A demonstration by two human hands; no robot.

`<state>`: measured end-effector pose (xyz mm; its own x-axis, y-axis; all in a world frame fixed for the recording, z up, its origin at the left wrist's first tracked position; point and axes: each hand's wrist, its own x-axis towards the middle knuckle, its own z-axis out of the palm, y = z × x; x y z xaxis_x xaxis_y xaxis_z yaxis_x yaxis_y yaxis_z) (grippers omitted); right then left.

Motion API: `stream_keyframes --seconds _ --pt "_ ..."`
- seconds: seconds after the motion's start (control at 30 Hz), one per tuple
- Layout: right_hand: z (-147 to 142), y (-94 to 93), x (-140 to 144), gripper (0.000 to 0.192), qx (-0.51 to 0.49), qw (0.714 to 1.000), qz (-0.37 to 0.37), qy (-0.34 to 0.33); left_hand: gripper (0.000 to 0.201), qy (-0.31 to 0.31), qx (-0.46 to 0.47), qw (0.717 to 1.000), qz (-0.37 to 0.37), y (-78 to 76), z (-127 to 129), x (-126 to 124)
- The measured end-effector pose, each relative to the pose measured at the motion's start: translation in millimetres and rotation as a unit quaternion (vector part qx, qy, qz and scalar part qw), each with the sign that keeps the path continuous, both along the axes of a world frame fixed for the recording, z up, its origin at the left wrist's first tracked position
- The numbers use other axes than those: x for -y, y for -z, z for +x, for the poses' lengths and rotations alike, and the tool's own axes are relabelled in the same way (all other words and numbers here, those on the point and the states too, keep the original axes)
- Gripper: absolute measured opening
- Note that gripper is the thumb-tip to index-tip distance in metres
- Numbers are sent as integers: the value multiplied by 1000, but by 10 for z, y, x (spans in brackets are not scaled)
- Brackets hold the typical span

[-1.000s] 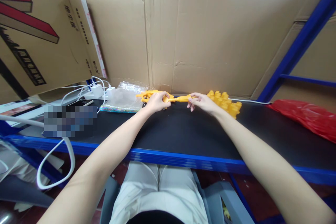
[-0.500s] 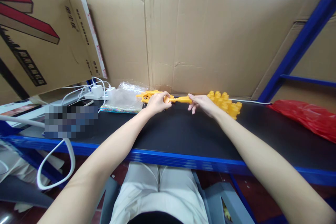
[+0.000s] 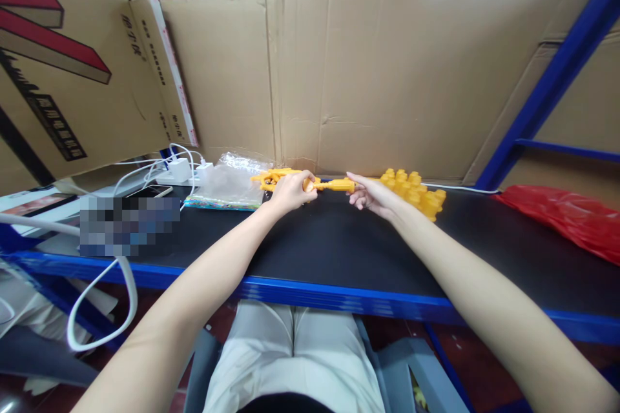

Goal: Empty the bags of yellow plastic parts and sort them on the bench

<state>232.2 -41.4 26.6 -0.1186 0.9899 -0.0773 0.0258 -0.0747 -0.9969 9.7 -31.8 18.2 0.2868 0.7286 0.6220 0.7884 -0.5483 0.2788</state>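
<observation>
Over the back of the black shelf (image 3: 334, 239), a long, slim yellow plastic piece (image 3: 339, 185) lies level between my hands. My left hand (image 3: 292, 191) is closed around its left part, thumb and forefinger pinching it. At its right end, my right hand (image 3: 372, 195) grips it between thumb and curled fingers, with one finger stretched along the top. More yellow plastic parts (image 3: 264, 177) stick out behind my left hand. Beyond my right wrist stands a cluster of knobbly yellow plastic pieces (image 3: 411, 190), partly covered by the wrist.
A clear plastic bag (image 3: 227, 181) lies left of my hands, near white chargers (image 3: 180, 169) and cables. A red plastic bag (image 3: 562, 216) is at the right. Cardboard (image 3: 387, 77) walls the back, and a blue metal edge (image 3: 339, 293) runs along the front.
My right hand has shifted slightly right along the yellow piece, baring more of its end, and its lower fingers have curled in. My left hand stays nearly in place.
</observation>
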Motion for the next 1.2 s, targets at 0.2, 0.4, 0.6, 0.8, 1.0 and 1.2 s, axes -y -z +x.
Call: stream_keyframes --seconds 0.2,0.4,0.6,0.8,1.0,1.2 --pt "-5 -28 45 45 28 998 -37 -35 25 1 -9 1000 0 21 -17 -37" --pt "25 -65 62 62 64 992 -92 -62 25 13 -26 1000 -10 63 -49 -105" --pt "13 -13 79 38 81 993 -48 -70 25 15 -33 999 -15 82 -70 -130" --pt "7 18 57 29 91 993 -31 -64 25 21 -38 999 -13 88 -67 -133" --pt "-4 -12 78 29 96 994 -18 -51 25 12 -37 999 -14 86 -60 -127" --pt "0 3 62 30 97 994 -21 -53 25 6 -48 999 -11 99 -57 -140"
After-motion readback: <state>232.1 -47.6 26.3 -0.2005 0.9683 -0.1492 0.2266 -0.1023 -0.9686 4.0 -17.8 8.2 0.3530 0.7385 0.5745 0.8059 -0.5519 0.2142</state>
